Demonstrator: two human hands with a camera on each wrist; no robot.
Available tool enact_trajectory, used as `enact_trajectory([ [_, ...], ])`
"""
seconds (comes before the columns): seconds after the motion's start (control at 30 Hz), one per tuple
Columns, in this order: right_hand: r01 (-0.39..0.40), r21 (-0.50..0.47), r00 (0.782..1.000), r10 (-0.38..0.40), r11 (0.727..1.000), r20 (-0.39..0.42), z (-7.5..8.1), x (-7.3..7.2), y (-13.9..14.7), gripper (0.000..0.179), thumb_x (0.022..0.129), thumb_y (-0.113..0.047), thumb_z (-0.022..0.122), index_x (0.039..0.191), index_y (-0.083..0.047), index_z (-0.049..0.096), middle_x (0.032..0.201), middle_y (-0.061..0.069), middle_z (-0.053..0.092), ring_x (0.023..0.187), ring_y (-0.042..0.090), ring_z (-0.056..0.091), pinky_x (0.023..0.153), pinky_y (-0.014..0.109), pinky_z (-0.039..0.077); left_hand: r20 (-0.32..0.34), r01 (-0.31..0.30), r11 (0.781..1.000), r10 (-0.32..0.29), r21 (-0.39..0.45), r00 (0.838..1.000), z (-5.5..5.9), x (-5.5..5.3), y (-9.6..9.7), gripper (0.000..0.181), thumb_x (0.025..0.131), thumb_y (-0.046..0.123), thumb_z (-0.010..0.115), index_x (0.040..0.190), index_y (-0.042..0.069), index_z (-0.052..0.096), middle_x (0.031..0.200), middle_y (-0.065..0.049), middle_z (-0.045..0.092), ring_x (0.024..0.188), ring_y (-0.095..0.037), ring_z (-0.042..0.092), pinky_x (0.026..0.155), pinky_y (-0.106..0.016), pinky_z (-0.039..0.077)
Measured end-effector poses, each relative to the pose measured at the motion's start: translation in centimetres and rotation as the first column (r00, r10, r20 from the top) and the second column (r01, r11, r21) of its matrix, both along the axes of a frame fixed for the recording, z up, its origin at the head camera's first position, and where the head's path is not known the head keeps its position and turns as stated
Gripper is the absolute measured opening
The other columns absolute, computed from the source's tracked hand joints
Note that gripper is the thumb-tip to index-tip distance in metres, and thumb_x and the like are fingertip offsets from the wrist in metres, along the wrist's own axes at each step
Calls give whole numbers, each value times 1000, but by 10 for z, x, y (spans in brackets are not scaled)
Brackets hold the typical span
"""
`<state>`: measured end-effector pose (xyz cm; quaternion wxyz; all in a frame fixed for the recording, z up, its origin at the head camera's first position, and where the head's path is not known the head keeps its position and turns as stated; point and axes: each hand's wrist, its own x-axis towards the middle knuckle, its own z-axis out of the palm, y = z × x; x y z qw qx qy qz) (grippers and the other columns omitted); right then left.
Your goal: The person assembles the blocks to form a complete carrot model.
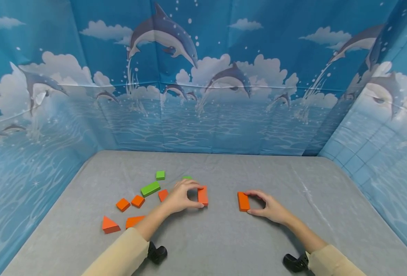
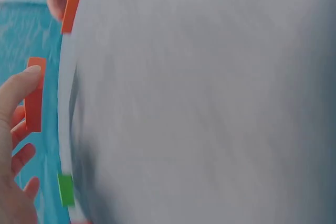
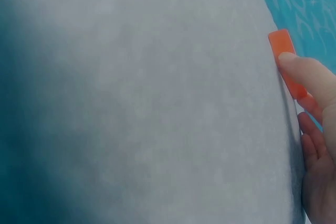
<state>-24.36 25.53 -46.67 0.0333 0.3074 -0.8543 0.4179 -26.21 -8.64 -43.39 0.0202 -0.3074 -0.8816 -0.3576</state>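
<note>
Orange block (image 1: 202, 196) is pinched in left hand (image 1: 181, 197), second block (image 1: 243, 201) in right hand (image 1: 271, 208); level end grips look best.

left orange block (image 1: 202, 196), right orange block (image 1: 243, 201), apart
from here i see both pinched, plain, oblong, long sides roughly parallel

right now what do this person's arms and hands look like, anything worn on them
The left sleeve and right sleeve are plain pale beige. At their ends, the left gadget and right gadget are black and rounded, probably wrist cameras. The left hand and right hand wear no gloves.
</note>
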Motion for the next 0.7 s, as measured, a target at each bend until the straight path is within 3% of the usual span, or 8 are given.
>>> enact_trajectory([
  [0.17, 0, 2, 1000, 0, 1000, 27, 0, 0, 1, 51, 78, -20, 73, 123, -6, 54, 124, 10, 55, 116, 16, 47, 95, 13, 30, 24, 45, 999, -46, 18, 999, -1, -2, 31, 55, 69, 33, 79, 118, 15, 63, 124, -9, 55, 120, -24, 43, 101, -52, 26],
  [0.37, 24, 47, 998, -27, 999, 52, 1, 0, 1, 53, 79, -25, 72, 125, -9, 53, 126, 8, 53, 118, 23, 46, 97, 20, 34, -3, 45, 999, -45, -27, 999, -10, -5, 62, 54, 69, 36, 79, 116, 16, 64, 122, -1, 56, 117, -19, 45, 99, -46, 31],
  [0.6, 14, 40, 999, -16, 999, 44, 2, 1, 0, 50, 80, -21, 71, 125, -6, 53, 125, 13, 53, 117, 32, 46, 95, 38, 37, -25, 24, 998, -25, -51, 999, -20, -6, 84, 53, 69, 39, 78, 116, 18, 64, 121, 1, 57, 116, -17, 47, 99, -43, 32],
  [0.7, 16, 38, 999, -17, 999, 47, 3, 1, 0, 50, 80, -21, 71, 125, -6, 53, 125, 12, 54, 117, 32, 46, 95, 40, 37, -21, 10, 999, -11, -44, 1000, -23, -6, 89, 53, 69, 39, 78, 116, 18, 64, 121, 2, 57, 115, -16, 47, 99, -42, 32],
])
